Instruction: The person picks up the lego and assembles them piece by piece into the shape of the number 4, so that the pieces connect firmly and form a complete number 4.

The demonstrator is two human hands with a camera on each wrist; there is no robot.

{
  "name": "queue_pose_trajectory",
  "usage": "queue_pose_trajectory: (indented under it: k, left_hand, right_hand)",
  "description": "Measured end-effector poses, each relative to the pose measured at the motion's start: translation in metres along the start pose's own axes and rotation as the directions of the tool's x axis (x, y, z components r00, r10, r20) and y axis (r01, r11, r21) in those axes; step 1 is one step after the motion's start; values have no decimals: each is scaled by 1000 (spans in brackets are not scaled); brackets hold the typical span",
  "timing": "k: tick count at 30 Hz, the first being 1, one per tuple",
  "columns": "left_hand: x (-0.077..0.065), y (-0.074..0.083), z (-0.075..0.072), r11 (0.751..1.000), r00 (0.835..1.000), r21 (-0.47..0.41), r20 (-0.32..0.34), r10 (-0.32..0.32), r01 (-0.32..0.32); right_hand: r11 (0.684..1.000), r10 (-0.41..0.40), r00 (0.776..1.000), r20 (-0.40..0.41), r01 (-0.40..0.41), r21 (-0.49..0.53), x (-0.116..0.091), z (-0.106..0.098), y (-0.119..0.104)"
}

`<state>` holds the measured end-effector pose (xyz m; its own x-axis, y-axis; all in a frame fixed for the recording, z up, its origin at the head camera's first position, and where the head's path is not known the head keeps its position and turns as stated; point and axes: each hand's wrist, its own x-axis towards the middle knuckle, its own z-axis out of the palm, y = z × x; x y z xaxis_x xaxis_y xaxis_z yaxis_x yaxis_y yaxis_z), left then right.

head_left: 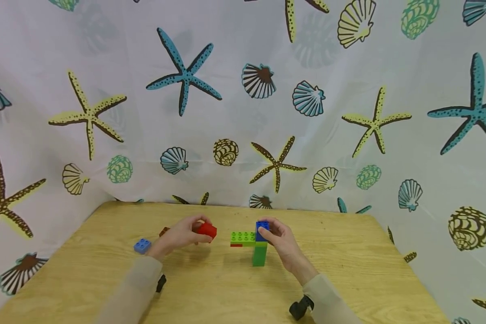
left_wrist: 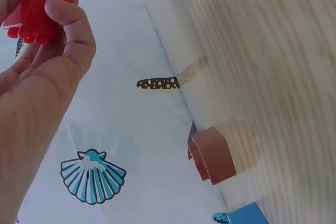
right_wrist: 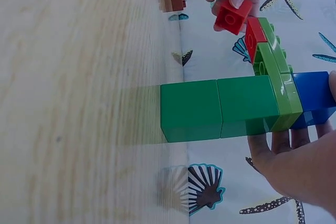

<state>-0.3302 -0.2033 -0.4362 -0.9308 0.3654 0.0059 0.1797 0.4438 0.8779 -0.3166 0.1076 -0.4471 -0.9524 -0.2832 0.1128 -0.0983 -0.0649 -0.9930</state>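
My left hand point(head_left: 186, 233) pinches a red toy brick point(head_left: 206, 230) between thumb and fingers, above the table and left of a brick build. In the right wrist view that red brick point(right_wrist: 232, 17) shows its hollow underside. The build stands upright: two dark green bricks point(right_wrist: 191, 109) stacked as a column, a long light green brick point(head_left: 243, 237) jutting left from the top, and a thin red piece point(head_left: 236, 245) under its far end. A dark blue brick point(head_left: 262, 230) sits on top above the column. My right hand point(head_left: 281, 238) grips this blue brick, thumb in front and fingers behind.
On the left of the wooden table point(head_left: 328, 256) lie a lighter blue brick point(head_left: 142, 245) and a brown brick point(left_wrist: 212, 156), partly behind my left hand in the head view. A white cloth point(head_left: 235, 117) with shells and starfish hangs behind the table and at its sides.
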Motion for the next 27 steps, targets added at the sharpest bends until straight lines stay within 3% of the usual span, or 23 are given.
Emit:
queue_pose_trajectory:
  k: [5, 10, 16, 27]
  left_hand:
    - [1, 3, 8, 999, 998, 21, -53, 39, -38]
    - [4, 4, 15, 995, 994, -36, -55, 95, -97]
    - [6, 12, 22, 989, 993, -96, -56, 108, -113]
    - [10, 23, 38, 978, 975, -19, -82, 206, -209]
  right_hand:
    - [1000, 1, 1000, 0, -1, -6, -1, 0, 1]
    - [1000, 2, 1000, -2, -2, -6, -1, 1, 0]
    - [1000, -2, 1000, 8, 2, -3, -1, 0, 0]
    - [1000, -4, 1000, 12, 4, 3, -3, 1, -1]
